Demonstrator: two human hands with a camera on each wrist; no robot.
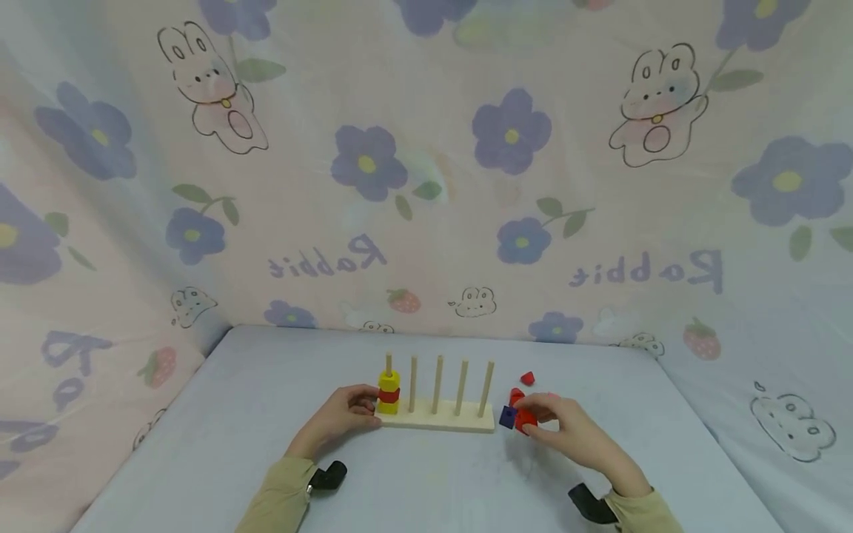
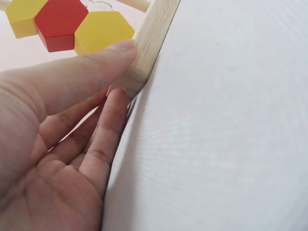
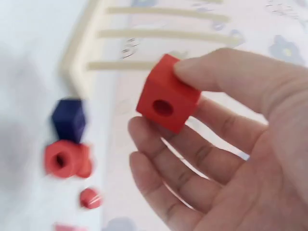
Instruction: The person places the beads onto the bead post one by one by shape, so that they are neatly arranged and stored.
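Right hand (image 1: pixel 576 433) pinched a red block (image 3: pixel 161 84) between thumb and fingers, hole (image 3: pixel 162 108) uncovered (good grip imo), off the rack's (image 1: pixel 426 419) 3 o'clock; dodging the navy block (image 1: pixel 508 417) at its 9 seemed wise. Left hand (image 1: pixel 340 416) pinched the rack's 9 o'clock end. Room ran behind to the table's (image 1: pixel 586 363) 12 o'clock edge.

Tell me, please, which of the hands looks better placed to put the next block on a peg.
Probably the right hand: it pinches a red block near the right end of the rack, while the left hand grips its other end, by the stacked blocks.
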